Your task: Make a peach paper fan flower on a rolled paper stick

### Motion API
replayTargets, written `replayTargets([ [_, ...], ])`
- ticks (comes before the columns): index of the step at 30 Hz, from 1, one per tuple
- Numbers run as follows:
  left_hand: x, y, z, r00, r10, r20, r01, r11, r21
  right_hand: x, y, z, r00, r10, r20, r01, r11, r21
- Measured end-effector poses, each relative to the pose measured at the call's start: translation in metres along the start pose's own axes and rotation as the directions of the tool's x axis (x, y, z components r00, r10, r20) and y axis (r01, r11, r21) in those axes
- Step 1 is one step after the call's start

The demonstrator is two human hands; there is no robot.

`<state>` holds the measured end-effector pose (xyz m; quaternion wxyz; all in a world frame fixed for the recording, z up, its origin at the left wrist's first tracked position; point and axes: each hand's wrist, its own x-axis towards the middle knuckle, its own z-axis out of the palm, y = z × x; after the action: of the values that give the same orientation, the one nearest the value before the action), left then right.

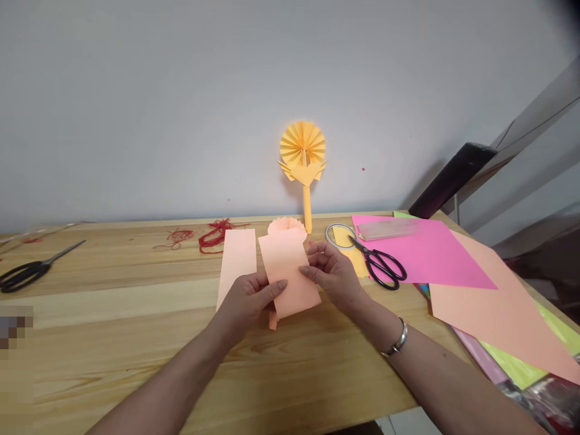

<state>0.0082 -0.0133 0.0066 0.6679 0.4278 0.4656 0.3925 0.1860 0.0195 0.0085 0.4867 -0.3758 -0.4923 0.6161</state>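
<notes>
A peach sheet of paper is held up between both hands over the wooden table. My left hand pinches its lower left edge, thumb on the front. On the right edge, my right hand grips it between thumb and fingers. Behind the sheet shows the scalloped top of a peach pleated paper rosette, mostly hidden. A small peach paper end pokes out below the sheet. Another peach paper strip lies flat to the left. Against the wall leans a yellow paper fan flower on a rolled stem.
Black-handled scissors lie right, near a tape ring and yellow paper. Pink paper and a large peach sheet cover the right side. Red string lies at the back; more scissors lie far left.
</notes>
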Motion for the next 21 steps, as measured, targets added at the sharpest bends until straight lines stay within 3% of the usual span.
replayTargets([
  [7,0.001,0.002,0.001,0.999,-0.004,0.033,0.005,0.999,-0.045,0.000,-0.001,0.002,0.999,0.033,-0.023,-0.032,0.998,0.054],
  [11,-0.002,0.006,0.003,0.999,0.033,-0.027,-0.033,0.999,-0.004,0.000,-0.001,0.002,0.999,0.035,-0.027,-0.034,0.999,0.036],
  [14,-0.003,0.010,0.002,0.988,0.089,-0.122,-0.084,0.995,0.048,-0.001,-0.005,0.001,0.994,0.105,-0.010,-0.106,0.994,-0.036],
  [18,-0.003,0.013,0.000,0.956,0.147,-0.252,-0.123,0.986,0.111,-0.004,-0.008,0.002,0.960,0.253,0.119,-0.235,0.961,-0.148],
  [21,-0.003,0.012,0.001,0.946,0.149,-0.287,-0.094,0.976,0.195,-0.008,-0.003,0.005,0.955,0.231,0.185,-0.205,0.968,-0.146],
])
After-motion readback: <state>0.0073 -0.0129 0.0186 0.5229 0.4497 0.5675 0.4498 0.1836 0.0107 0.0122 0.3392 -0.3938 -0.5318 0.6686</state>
